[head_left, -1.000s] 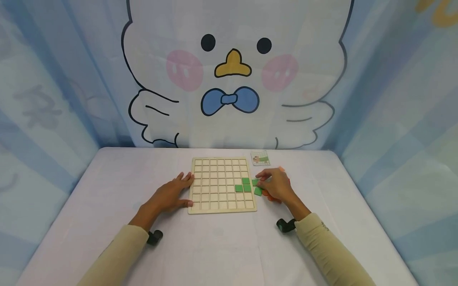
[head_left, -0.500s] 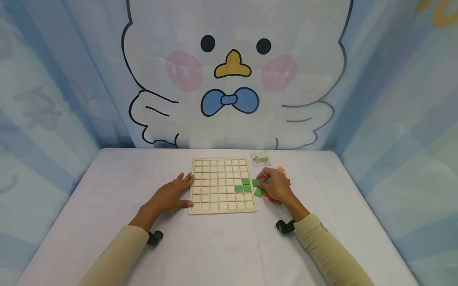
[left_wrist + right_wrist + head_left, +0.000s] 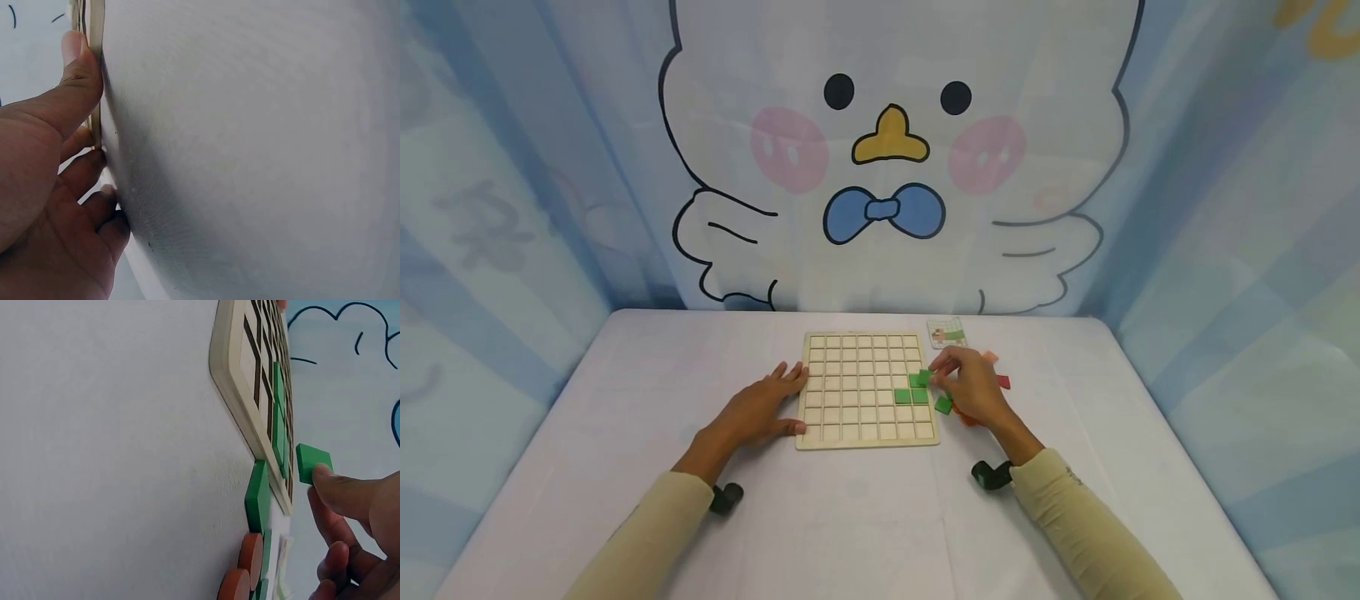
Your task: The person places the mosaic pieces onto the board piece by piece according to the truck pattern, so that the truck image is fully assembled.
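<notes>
A wooden grid board [image 3: 859,415] lies on the table, with three green square tiles set in cells near its right side. My left hand [image 3: 758,410] rests against the board's left edge, its thumb [image 3: 74,78] and fingertips touching the rim in the left wrist view. Between thumb and finger, my right hand [image 3: 973,387] pinches a green square tile [image 3: 312,464], held tilted above the board's right edge. Beside the board lies a loose green tile [image 3: 257,497]. Orange-brown round pieces [image 3: 251,557] are partly hidden under the right hand.
A small printed card [image 3: 947,333] lies behind the right hand, near the board's far right corner. A red piece [image 3: 1003,382] and a light orange piece [image 3: 990,357] lie to the right. Patterned curtains [image 3: 880,275] hang behind the table.
My right hand has picked up a green tile from beside the board and moved it left over the board's right edge. The left hand stays in place.
</notes>
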A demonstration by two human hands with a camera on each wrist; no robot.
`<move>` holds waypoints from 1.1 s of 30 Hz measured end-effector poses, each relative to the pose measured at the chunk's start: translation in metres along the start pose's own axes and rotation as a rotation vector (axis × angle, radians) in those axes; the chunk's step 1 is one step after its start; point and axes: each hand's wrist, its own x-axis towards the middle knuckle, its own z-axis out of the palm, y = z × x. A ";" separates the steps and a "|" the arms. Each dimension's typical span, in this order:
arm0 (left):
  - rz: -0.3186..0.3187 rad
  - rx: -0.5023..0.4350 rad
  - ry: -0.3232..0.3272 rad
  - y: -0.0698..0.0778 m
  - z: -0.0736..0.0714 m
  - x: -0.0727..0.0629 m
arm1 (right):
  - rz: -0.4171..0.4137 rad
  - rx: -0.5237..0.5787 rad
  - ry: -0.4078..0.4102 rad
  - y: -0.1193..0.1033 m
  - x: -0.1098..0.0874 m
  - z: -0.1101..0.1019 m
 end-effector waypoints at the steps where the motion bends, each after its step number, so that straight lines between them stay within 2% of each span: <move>1: -0.001 -0.001 -0.001 0.000 0.000 0.000 | -0.001 0.004 -0.004 -0.002 0.000 0.002; 14: -0.014 -0.011 -0.006 0.000 0.001 0.000 | 0.013 0.010 -0.047 -0.019 0.008 0.031; 33: -0.018 -0.007 -0.004 0.001 0.001 0.001 | 0.039 -0.015 -0.071 -0.022 0.008 0.031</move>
